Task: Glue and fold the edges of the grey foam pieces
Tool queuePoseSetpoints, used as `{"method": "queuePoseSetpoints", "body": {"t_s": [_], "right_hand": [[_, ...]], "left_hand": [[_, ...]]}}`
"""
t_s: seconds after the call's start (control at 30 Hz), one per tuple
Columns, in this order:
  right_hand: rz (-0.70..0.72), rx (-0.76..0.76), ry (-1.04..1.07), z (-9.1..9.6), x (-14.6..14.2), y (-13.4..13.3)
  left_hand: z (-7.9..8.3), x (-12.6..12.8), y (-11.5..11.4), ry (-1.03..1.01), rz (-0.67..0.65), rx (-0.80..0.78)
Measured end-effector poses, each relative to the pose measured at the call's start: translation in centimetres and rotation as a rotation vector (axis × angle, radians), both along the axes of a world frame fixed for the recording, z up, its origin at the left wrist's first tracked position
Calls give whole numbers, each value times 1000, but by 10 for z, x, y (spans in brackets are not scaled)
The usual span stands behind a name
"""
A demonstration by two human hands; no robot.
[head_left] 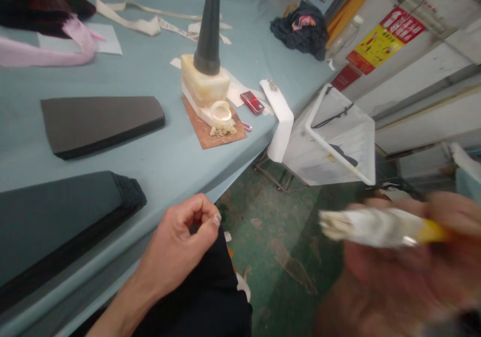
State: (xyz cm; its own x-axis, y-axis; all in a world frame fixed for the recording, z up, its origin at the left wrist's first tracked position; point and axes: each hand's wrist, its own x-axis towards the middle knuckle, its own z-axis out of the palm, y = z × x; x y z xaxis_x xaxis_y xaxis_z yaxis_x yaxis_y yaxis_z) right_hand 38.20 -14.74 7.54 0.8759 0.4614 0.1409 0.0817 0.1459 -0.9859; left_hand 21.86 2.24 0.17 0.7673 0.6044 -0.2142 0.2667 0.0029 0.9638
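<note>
The pale blue cloth tabletop (158, 71) is carrying flat black wedge-shaped foam sheets (101, 124), lying untouched and seemingly uncoated. Well apart, over the floor, the blurred right hand (421, 277) is closing its grip round a yellow-handled, pale-bristled brush (376, 226). The left hand (180, 246) is curling shut, with nothing visible inside.

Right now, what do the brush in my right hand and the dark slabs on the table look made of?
The brush: pale bristles, silvery band that looks like metal, yellow handle; blurred, so unsure. The dark slabs: matte, thick soft-looking edges, likely foam or felt.
</note>
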Motion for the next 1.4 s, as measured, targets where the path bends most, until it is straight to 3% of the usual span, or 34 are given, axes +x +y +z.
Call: {"method": "queuePoseSetpoints", "body": {"t_s": [0.07, 0.2, 0.3, 0.53, 0.87, 1.4], "right_hand": [[24, 81, 90, -12, 2, 13], [105, 77, 496, -52, -9, 40], [115, 84, 598, -67, -17, 46], [169, 91, 622, -65, -13, 44], [194, 61, 515, -68, -9, 40], [193, 46, 413, -66, -5, 35]], "left_hand": [[9, 0, -5, -52, -58, -46], [20, -2, -6, -113, -119, -76], [21, -4, -4, -118, -139, -111], [27, -1, -6, -118, -137, -191], [9, -7, -6, -207, -167, -318], [16, 3, -5, -92, -181, -312]]}}
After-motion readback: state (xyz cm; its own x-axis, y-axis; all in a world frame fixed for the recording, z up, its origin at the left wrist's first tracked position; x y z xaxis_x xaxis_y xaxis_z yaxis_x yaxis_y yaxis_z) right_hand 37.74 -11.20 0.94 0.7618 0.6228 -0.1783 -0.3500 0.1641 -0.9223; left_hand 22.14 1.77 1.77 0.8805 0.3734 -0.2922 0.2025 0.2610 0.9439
